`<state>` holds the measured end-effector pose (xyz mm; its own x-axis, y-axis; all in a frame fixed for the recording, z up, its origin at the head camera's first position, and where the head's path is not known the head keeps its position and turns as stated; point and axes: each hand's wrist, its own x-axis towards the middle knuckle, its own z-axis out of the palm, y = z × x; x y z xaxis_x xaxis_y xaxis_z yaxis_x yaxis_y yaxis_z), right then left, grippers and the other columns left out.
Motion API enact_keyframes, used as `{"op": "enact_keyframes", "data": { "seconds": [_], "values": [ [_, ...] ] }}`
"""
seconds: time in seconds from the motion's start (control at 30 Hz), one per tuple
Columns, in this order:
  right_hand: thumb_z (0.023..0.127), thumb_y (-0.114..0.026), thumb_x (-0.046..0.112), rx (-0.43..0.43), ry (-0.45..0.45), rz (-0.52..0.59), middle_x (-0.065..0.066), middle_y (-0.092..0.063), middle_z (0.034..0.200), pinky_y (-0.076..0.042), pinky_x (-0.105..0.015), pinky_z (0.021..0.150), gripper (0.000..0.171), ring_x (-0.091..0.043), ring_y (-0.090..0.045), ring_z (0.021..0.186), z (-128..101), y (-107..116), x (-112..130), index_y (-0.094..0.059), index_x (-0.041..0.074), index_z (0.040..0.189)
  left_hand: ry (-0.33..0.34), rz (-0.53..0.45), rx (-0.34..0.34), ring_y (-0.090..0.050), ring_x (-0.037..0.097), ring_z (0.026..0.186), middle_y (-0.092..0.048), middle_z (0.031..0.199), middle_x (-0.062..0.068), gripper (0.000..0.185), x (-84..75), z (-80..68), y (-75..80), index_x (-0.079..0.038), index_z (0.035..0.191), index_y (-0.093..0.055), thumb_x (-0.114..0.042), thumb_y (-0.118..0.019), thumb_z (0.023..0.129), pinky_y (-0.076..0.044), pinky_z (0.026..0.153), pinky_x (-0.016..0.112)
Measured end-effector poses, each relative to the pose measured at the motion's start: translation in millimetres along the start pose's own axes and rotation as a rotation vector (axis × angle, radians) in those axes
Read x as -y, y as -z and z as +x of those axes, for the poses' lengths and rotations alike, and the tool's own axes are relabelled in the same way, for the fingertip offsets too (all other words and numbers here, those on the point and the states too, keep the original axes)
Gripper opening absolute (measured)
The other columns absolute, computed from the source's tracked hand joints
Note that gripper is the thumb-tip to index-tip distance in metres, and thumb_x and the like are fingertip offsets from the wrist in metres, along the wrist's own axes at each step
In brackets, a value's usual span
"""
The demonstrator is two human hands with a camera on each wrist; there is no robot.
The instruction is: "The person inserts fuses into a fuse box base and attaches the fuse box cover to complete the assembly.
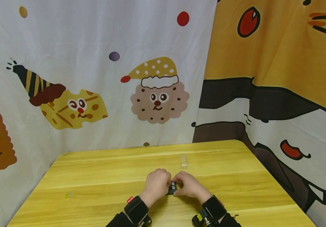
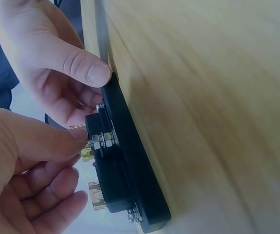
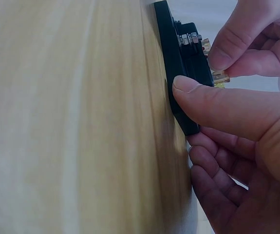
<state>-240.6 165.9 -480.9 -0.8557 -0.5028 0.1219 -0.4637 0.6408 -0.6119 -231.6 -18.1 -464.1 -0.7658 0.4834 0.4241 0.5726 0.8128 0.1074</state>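
A black fuse block [image 1: 172,189] with metal nuts and studs rests on the table between my two hands. Several see-through amber and yellow blade fuses stick up from it; one amber fuse [image 2: 96,196] shows near its closer end in the left wrist view. With thumb and forefinger my left hand [image 1: 157,183] pinches an amber blade fuse [image 3: 221,77] at the middle of the block. My right hand [image 1: 189,185] grips the block's end, its thumb on the edge of the black base [image 3: 168,58] and the other fingers curled at the far side.
A small clear plastic box [image 1: 184,161] stands on the wooden table [image 1: 109,176] beyond my hands. Far to the left lie small yellow-green and clear pieces [image 1: 68,195], too small to make out. Printed curtains [image 1: 94,37] hang behind the table and on its right.
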Motion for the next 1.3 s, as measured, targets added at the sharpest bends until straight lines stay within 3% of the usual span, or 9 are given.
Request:
{"op": "enact_keyframes", "data": {
  "seconds": [1.3],
  "values": [
    [0.070,-0.090,0.016,-0.001,-0.014,0.007,0.000,-0.059,0.100,-0.048,-0.043,0.086,0.039,-0.022,-0.058,0.093,0.9,-4.0,-3.4,-0.069,0.008,0.102,-0.022,0.027,0.024,-0.047,0.006,0.055,-0.046,0.059,-0.012,0.034,0.5,6.7,1.0,-0.021,0.053,-0.056,-0.005,-0.083,0.067,-0.037,0.048,0.022]
  ]
}}
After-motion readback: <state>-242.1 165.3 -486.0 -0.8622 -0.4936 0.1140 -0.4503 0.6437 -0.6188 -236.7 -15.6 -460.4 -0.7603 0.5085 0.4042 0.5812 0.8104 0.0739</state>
